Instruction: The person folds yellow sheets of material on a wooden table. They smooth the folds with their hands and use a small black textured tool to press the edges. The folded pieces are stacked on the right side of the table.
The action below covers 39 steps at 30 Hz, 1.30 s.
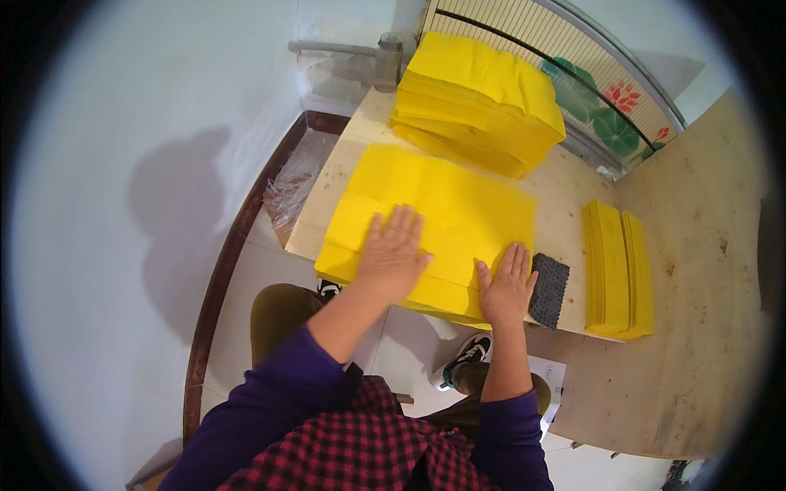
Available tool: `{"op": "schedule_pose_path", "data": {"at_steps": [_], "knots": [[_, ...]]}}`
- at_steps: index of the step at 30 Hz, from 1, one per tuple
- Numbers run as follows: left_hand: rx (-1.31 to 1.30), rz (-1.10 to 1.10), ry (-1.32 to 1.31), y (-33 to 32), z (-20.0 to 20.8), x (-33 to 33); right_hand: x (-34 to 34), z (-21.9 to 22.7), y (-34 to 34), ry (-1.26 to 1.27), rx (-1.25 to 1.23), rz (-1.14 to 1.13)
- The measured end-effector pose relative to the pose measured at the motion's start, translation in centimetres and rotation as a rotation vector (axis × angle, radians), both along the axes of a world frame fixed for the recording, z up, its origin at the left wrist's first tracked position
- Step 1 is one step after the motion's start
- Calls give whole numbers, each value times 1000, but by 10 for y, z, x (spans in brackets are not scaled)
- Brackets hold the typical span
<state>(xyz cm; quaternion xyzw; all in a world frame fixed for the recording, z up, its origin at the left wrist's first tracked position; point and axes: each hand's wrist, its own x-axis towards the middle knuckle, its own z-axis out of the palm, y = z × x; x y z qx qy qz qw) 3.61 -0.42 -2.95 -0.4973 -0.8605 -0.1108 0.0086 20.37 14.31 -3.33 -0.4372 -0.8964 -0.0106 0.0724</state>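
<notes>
Lays the left hand (393,260) flat on the near stack of yellow sheets (446,192), over its front left half, with fingers straight, slightly parted, gripping nothing. Rests the right hand (506,290) likewise near the stack's front right corner, with fingers extended, thumb well apart and nothing pinched. Likely spreads both palms so as to hold the layers level and stop them sliding; cannot tell how firmly. Has this stack along the front edge of the worktop (565,213), toward the left, presumably for easy reach. Has a taller yellow pile (483,78) toward the back edge, apparently out of the way, near a jar (389,64) at the back left corner. Has a dark grey pad (549,290) just beside the right hand, perhaps for handiness, and two narrow yellow bundles (604,266) toward the front right corner, seemingly set apart to avoid mixing.
</notes>
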Motion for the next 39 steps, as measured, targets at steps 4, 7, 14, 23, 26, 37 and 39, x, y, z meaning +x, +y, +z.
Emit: {"op": "schedule_pose_path", "data": {"at_steps": [4,7,14,23,26,37,39], "knots": [[-44,132,-26,-21,0,-32,-2,-2,0,-13,-20,-21],[-56,159,-27,-23,1,-35,-3,5,-2,-28,-30,-33],[-58,178,-59,-22,6,-32,-60,28,-56,17,-1,188],[-62,176,-49,-22,2,-34,-55,7,-49,6,-64,267],[-60,179,-52,-23,-1,-37,-16,8,-19,-26,-67,136],[-133,333,-122,-55,12,-72,38,19,13,-51,-163,-113],[-150,379,-32,-59,21,-74,37,27,9,-55,-103,-98]]}}
